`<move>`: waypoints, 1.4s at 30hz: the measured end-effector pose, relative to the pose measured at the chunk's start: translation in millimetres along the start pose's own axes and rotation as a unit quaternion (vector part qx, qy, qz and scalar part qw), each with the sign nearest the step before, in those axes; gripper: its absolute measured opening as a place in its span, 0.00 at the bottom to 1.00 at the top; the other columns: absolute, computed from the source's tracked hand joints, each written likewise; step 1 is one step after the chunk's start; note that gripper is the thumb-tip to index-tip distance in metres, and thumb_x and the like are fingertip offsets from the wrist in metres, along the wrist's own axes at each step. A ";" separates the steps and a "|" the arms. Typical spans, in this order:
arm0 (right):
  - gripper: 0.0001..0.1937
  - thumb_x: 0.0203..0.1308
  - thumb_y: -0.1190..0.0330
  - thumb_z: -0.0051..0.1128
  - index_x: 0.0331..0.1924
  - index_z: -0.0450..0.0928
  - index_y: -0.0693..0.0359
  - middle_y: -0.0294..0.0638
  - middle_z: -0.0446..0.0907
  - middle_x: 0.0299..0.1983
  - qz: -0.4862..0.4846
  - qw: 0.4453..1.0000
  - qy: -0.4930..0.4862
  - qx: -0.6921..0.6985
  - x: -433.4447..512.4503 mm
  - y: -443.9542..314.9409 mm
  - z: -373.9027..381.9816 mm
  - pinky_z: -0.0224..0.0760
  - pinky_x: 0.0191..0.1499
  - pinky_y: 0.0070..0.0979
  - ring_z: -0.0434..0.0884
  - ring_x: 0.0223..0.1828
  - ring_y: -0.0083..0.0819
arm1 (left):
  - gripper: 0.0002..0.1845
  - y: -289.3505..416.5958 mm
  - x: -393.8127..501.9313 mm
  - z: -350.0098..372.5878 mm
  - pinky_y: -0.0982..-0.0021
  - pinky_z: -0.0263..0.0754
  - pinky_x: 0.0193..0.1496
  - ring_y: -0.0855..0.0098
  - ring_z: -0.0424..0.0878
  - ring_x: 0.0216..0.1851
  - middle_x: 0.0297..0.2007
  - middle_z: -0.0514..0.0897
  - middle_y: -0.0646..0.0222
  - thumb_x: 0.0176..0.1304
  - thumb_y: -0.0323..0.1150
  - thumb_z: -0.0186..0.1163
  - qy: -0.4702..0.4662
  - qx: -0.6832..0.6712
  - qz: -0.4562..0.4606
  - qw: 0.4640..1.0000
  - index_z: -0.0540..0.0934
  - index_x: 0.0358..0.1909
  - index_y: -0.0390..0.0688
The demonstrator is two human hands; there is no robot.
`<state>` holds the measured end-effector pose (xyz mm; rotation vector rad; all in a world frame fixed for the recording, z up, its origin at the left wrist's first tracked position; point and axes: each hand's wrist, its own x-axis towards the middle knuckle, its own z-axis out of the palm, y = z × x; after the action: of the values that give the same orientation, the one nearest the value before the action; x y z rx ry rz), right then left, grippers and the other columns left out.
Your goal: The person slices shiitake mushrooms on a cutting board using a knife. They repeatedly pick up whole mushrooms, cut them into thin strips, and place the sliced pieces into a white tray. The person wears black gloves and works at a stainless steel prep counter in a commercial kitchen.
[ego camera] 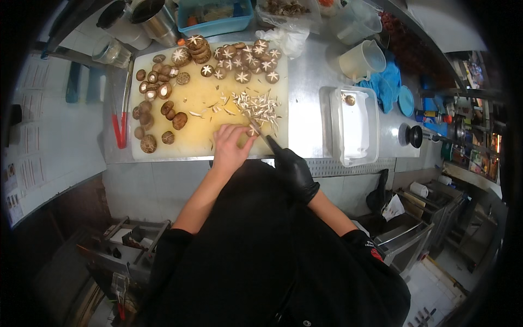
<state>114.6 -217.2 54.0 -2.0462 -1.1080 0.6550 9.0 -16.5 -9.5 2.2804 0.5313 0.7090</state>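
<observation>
Bare, my left hand (231, 145) holds a shiitake mushroom cap (253, 131) near the front edge of a white cutting board (196, 141). In a black glove, my right hand (293, 169) grips a knife (260, 130), its blade lying across that cap. Pale cuts show on the cap beside the blade. Just beyond the knife is a heap of thin mushroom slivers (259, 105). Caps carved with white stars (249, 59) crowd the back of the board. Uncarved brown mushrooms (165, 90) lie along its left side.
Red-handled tongs (119, 126) lie left of the board. To the right, a clear plastic container (355, 126) with white lining holds a mushroom or two. Farther back are a plastic jug (363, 61), a blue cloth (384, 83), a blue bin (214, 26) and metal canisters (153, 22).
</observation>
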 end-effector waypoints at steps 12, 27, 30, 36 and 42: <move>0.36 0.82 0.69 0.53 0.90 0.57 0.51 0.35 0.83 0.39 0.306 0.808 -0.092 0.495 6.4 -22.2 -51.3 0.78 0.38 0.20 0.81 0.33 0.21 | 0.31 32.0 29.9 -17.0 0.51 0.71 0.77 0.53 0.80 0.69 0.65 0.84 0.49 0.67 0.31 0.57 -0.034 -0.646 -0.422 0.635 0.78 0.72 0.33; 0.37 0.77 0.72 0.51 0.89 0.58 0.54 0.35 0.81 0.37 0.317 0.851 -0.029 0.417 -18.5 10.8 -74.1 0.78 0.41 0.22 0.79 0.35 0.21 | 0.31 17.4 23.1 -19.9 0.27 0.39 0.85 0.41 0.53 0.86 0.83 0.66 0.59 0.54 0.43 0.83 -0.151 0.118 0.005 0.981 0.88 0.61 0.52; 0.37 0.78 0.71 0.52 0.89 0.59 0.54 0.34 0.82 0.36 0.329 0.845 -0.017 0.421 -28.7 13.6 -72.4 0.77 0.42 0.22 0.79 0.34 0.21 | 0.28 16.6 29.8 -19.5 0.31 0.45 0.82 0.45 0.60 0.82 0.79 0.69 0.58 0.56 0.43 0.82 -0.089 0.086 -0.001 0.992 0.87 0.58 0.50; 0.35 0.81 0.69 0.54 0.89 0.60 0.48 0.32 0.82 0.35 0.343 0.834 0.011 0.433 -41.6 18.8 -71.3 0.75 0.39 0.19 0.79 0.33 0.19 | 0.27 -30.8 98.1 -48.7 0.44 0.57 0.77 0.53 0.71 0.73 0.70 0.80 0.61 0.63 0.44 0.79 0.056 0.096 -0.114 0.987 0.85 0.62 0.48; 0.38 0.78 0.69 0.56 0.89 0.58 0.52 0.33 0.81 0.35 0.334 0.848 0.011 0.412 -39.7 9.8 -77.3 0.76 0.40 0.21 0.78 0.33 0.19 | 0.30 -77.6 148.9 -39.6 0.49 0.59 0.75 0.57 0.77 0.69 0.63 0.87 0.63 0.66 0.42 0.77 0.065 0.098 -0.139 0.983 0.82 0.69 0.49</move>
<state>154.1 -281.6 98.2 -1.5902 0.0225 1.1882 85.6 136.8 10.5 2.2847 0.9987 0.6924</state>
